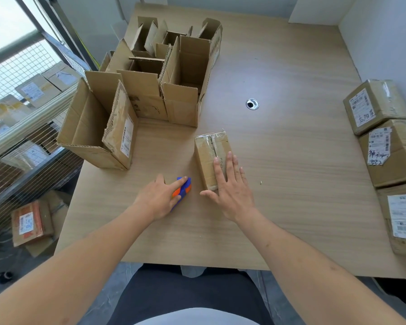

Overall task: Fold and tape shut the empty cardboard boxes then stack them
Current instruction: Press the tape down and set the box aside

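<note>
A small closed cardboard box (212,158) lies flat on the tabletop (291,160) a little in from the near edge, about midway between the left and right edges, with tape running along its top seam. The right hand (230,186) rests flat on the near half of this box, fingers straight and slightly spread, the thumb reaching out past the box's near left corner onto the wood. Just to the left, the left hand (161,198) lies over a blue and orange tape dispenser (183,190) that sits on the tabletop; the fingers curl over its top and hold it, the index finger stretched along the blue part. The dispenser is just beside the small box but not touching it. Toward the left edge stands an open cardboard box (96,127) with its flaps up and a shipping label on the side facing right. Behind it, toward the far left corner, a cluster of open boxes (174,73) stands packed together, flaps upright. Along the right edge three sealed boxes with labels (384,141) sit in a row from far to near, some with handwriting on them. A round metal cable grommet (252,104) is set in the tabletop beyond the small box. Off the left edge, more labelled parcels (31,221) lie on the floor and behind a wire mesh rack (21,73)
</note>
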